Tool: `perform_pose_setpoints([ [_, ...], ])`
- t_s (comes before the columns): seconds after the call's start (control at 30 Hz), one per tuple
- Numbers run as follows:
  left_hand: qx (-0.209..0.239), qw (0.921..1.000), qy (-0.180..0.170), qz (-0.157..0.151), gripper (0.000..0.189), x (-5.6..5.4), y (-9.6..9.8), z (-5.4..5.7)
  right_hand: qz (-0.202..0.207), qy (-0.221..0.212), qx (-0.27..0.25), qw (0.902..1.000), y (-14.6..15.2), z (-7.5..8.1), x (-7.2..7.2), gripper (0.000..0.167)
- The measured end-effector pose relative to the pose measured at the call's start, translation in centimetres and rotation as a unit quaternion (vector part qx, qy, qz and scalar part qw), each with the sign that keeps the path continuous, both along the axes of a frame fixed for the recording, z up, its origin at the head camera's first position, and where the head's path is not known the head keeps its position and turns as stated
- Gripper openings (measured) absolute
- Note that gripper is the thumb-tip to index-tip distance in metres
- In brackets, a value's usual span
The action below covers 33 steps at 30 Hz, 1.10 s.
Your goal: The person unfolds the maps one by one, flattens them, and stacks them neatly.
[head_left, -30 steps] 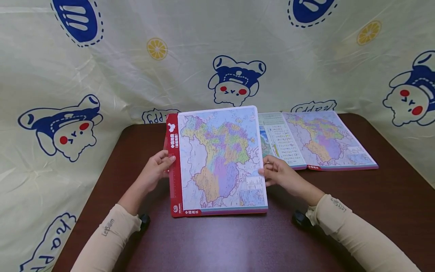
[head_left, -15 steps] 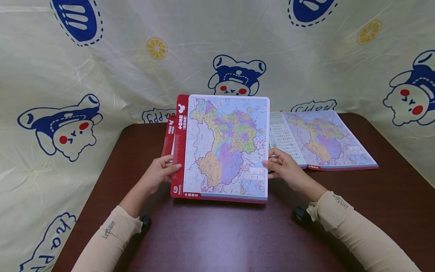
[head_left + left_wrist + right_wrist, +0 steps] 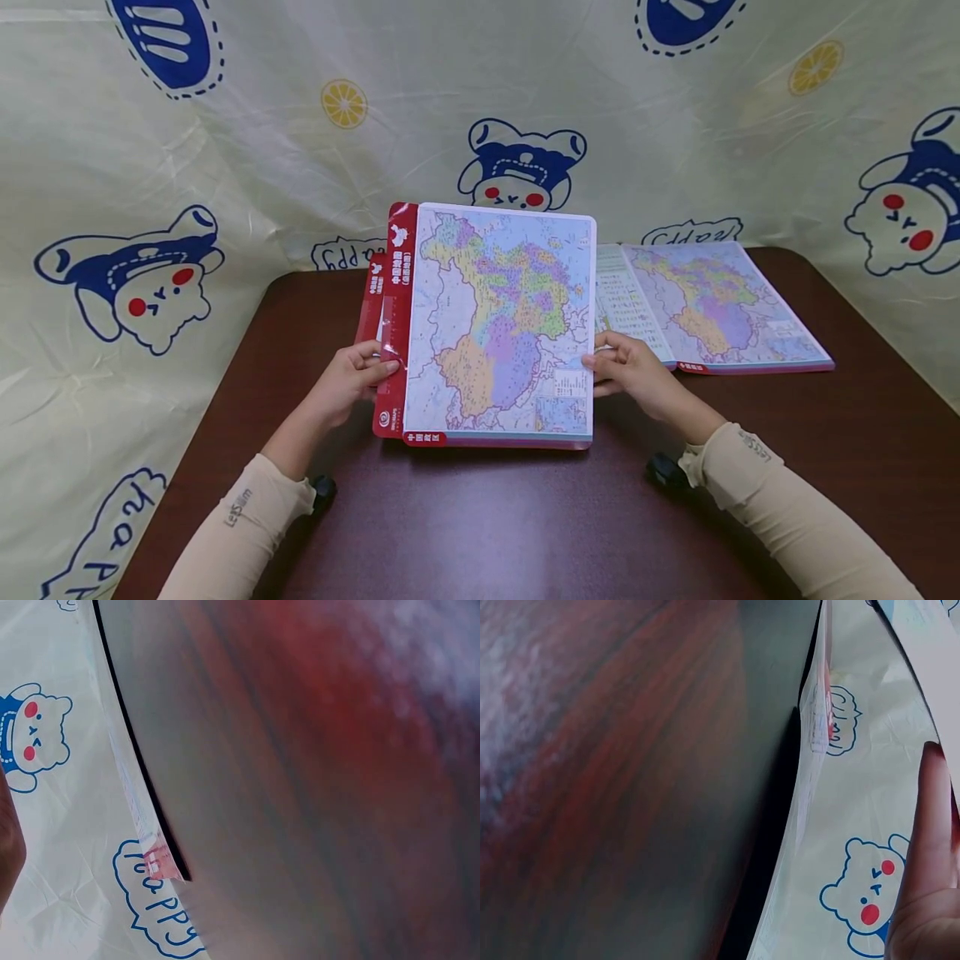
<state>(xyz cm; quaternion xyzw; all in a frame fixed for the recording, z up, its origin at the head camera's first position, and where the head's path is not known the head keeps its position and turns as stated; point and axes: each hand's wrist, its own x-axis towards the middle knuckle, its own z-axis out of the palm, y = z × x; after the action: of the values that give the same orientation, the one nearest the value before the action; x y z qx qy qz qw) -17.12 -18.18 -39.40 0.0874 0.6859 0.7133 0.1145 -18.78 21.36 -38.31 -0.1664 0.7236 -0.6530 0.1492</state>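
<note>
In the head view, both hands hold up a folded map point(image 3: 495, 317) with a red strip down its left side and a colourful printed map of China on its front. My left hand point(image 3: 351, 375) pinches the red strip, thumb in front and fingers behind. My right hand point(image 3: 633, 375) grips the opposite edge the same way, most of its fingers hidden behind. A second red-edged map point(image 3: 369, 304) shows behind the held one at left. The right wrist view has part of the right hand point(image 3: 930, 892) touching a pale panel point(image 3: 922, 660); the left wrist view catches only a sliver of hand.
An opened map point(image 3: 720, 317) lies at the back right of the dark brown table point(image 3: 480, 533), partly covered by the held one. Behind the table hangs a pale cloth point(image 3: 420, 167) with blue cartoon prints. Black devices point(image 3: 322, 493) sit at both wrists.
The held map has risen and shifted slightly right with both hands, uncovering the second red-edged map at left. Over the last half second its front panel has parted slightly from the red strip.
</note>
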Motion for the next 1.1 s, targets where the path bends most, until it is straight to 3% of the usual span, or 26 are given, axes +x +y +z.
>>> perform_pose_setpoints([
  [0.37,0.021,0.9997,0.006,-0.011,0.021,-0.1,0.0,0.1,-0.017,0.02,-0.001,0.9996,0.1,-0.1,-0.1,0.023],
  [0.7,0.028,0.9993,0.017,-0.017,0.022,-0.2,0.0,0.0,-0.052,0.042,-0.041,0.9969,0.1,0.0,-0.1,0.005],
  [0.97,0.008,0.9994,0.034,0.004,0.024,-0.1,-0.6,-0.2,-0.103,0.042,-0.027,0.9934,0.7,0.4,0.0,0.004],
  [1.1,-0.001,0.9995,0.026,0.017,0.024,0.0,-1.3,-0.3,-0.117,0.042,-0.028,0.9918,1.3,0.6,0.0,0.005],
])
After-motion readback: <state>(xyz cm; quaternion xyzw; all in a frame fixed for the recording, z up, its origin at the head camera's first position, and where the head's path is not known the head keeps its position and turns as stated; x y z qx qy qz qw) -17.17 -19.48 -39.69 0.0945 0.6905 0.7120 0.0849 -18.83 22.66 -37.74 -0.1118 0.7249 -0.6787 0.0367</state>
